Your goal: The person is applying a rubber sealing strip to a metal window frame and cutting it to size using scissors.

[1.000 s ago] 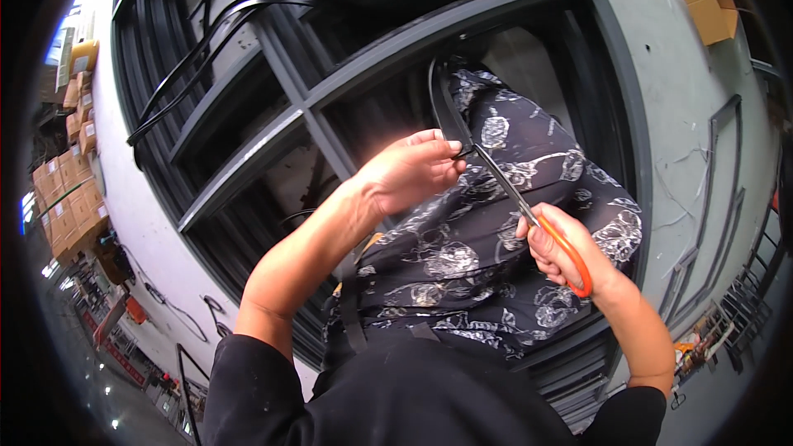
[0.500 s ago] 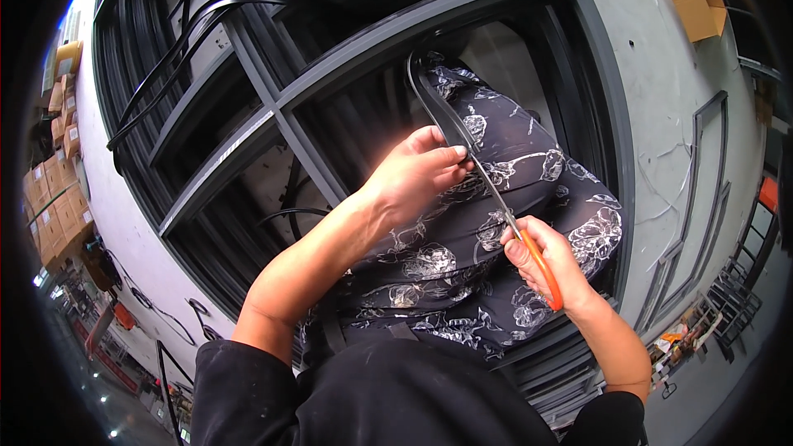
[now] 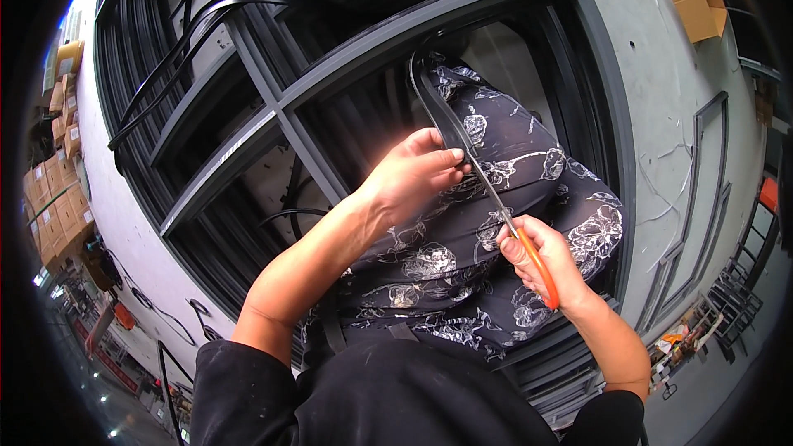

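My left hand (image 3: 417, 172) pinches a black rubber strip (image 3: 435, 105) near its end, with thumb and fingers closed on it. From there the strip runs up and curves over into an opening of the dark frame. My right hand (image 3: 541, 258) is wrapped round the orange handle of a pair of scissors (image 3: 493, 192). Their long metal blades point up and left, and the tips meet the strip's end beside my left thumb. Whether the blades are apart cannot be made out. Both hands are above my legs in dark, flower-patterned trousers (image 3: 429, 260).
Grey metal frames (image 3: 277, 107) lie stacked around my legs, with crossbars and deep openings. More black strips (image 3: 178, 54) drape over them at the upper left. An open cardboard box (image 3: 690, 0) is at the upper right; stacked cartons (image 3: 59, 202) stand far left.
The scissors and my right hand have shifted very slightly up and left. My left hand keeps its hold on the strip, almost still.
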`<state>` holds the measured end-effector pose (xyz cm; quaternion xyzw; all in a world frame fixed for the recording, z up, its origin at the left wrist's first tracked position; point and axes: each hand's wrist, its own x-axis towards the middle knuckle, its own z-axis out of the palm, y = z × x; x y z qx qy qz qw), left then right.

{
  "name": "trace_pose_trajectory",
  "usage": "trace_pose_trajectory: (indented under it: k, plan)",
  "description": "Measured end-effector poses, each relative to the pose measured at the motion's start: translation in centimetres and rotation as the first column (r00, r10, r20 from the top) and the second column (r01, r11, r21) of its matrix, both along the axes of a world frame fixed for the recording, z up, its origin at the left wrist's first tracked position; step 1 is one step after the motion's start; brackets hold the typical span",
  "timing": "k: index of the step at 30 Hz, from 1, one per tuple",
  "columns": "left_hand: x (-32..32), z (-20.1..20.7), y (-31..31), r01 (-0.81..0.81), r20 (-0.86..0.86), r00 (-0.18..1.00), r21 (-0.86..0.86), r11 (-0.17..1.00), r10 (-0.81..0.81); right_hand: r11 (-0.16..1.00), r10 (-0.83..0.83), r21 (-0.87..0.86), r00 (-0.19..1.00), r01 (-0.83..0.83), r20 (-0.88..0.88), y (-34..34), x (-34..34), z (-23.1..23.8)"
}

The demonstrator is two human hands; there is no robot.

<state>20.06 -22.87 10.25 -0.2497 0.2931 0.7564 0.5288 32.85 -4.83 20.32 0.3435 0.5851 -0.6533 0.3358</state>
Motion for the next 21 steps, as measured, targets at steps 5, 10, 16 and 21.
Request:
trace_pose_trajectory:
  k: [5,10,16,21]
  plan:
    - [-0.3,0.4,0.1,-0.024,0.019,1.000,0.020,1.000,0.024,0.998,-0.060,-0.005,0.996,0.060,0.066,-0.2,-0.6,0.3]
    - [-0.5,0.5,0.4,-0.028,0.026,0.999,0.034,0.999,0.027,0.982,-0.180,-0.050,0.984,0.180,0.009,-1.1,-0.2,0.1]
    - [-0.7,0.2,0.1,-0.027,0.040,0.999,0.048,0.998,0.025,0.977,-0.213,-0.038,0.977,0.212,-0.017,-1.7,0.4,-0.3]
    - [-0.8,0.1,-0.6,0.077,-0.035,0.997,0.044,0.996,-0.075,0.981,-0.191,-0.015,0.980,0.192,0.053,-2.1,1.1,0.2]
